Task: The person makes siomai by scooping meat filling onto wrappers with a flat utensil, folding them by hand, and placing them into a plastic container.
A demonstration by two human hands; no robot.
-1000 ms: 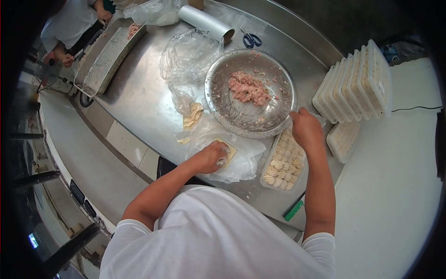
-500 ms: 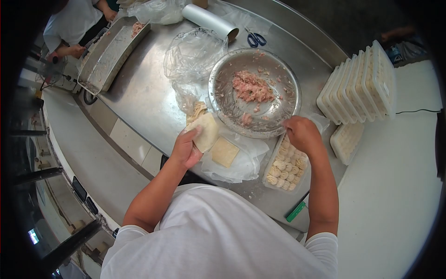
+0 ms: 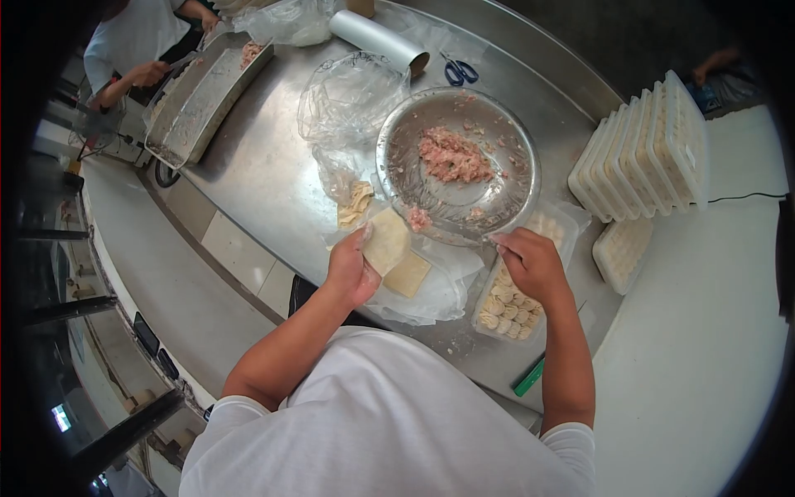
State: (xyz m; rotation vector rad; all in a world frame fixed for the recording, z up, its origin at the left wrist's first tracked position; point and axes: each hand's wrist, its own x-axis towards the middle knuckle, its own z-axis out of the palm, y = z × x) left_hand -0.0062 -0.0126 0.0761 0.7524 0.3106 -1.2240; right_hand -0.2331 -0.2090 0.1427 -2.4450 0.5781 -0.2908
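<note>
My left hand [image 3: 351, 272] is closed around a stack of pale square dumpling wrappers [image 3: 387, 241]. Another flat wrapper piece [image 3: 407, 275] lies just below it on a crumpled plastic sheet [image 3: 443, 302]. With its fingers pinched, my right hand [image 3: 530, 261] grips a thin filling spatula, mostly lost against the metal bowl [image 3: 530, 178]. A lump of pink meat filling [image 3: 419, 219] at the spatula's far end is over the bowl's near rim, close to the wrappers. More meat filling [image 3: 454, 156] lies in the bowl. Under my right hand stands a plastic box of folded dumplings [image 3: 507, 308].
Stacked dumpling trays [image 3: 642, 153] stand at the right, beside a single tray [image 3: 621, 253]. Blue-handled scissors [image 3: 460, 73], a foil-like roll [image 3: 377, 41] and plastic bags [image 3: 352, 95] lie behind. A co-worker's hand [image 3: 149, 74] is near a long metal tray [image 3: 203, 108].
My right hand has come left and nearer to me, bringing the lump of filling from inside the bowl to its near rim. My left hand has shifted right with the wrappers.
</note>
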